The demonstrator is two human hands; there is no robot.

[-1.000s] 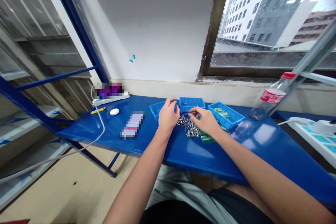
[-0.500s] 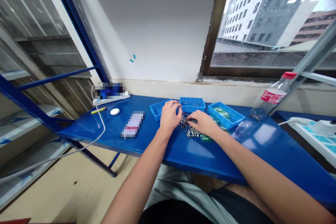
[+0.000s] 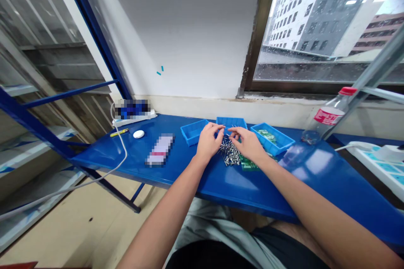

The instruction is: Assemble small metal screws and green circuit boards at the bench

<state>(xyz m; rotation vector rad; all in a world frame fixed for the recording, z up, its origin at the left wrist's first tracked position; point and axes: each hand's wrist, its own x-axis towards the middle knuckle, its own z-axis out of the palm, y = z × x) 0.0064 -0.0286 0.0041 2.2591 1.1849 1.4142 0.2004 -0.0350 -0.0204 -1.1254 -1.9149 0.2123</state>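
Observation:
A heap of loose metal screws point(image 3: 232, 157) lies on the blue table in front of me. My left hand point(image 3: 208, 142) is over the heap's left side, its fingers loosely bent and the thumb a little apart from them. Opposite it, my right hand point(image 3: 248, 144) is raised just above the heap. Its thumb and forefinger are pinched around what looks like a small screw, partly hidden. Behind my hands stands the middle blue tray point(image 3: 232, 120), with a few thin screws in it. Green circuit boards point(image 3: 250, 165) lie under and beside my right hand.
The left blue tray point(image 3: 191, 134) is beside my left hand. In the right blue tray point(image 3: 280, 146) are green boards. A plastic bottle point(image 3: 328, 115) and power strip point(image 3: 381, 164) are to the right. A phone-like object point(image 3: 160, 149), white round object point(image 3: 138, 134) and cable point(image 3: 124, 151) are left.
My right hand has lifted out of the screw heap and moved slightly right and away from me. My left hand has shifted a little to the right, its fingers reaching further over.

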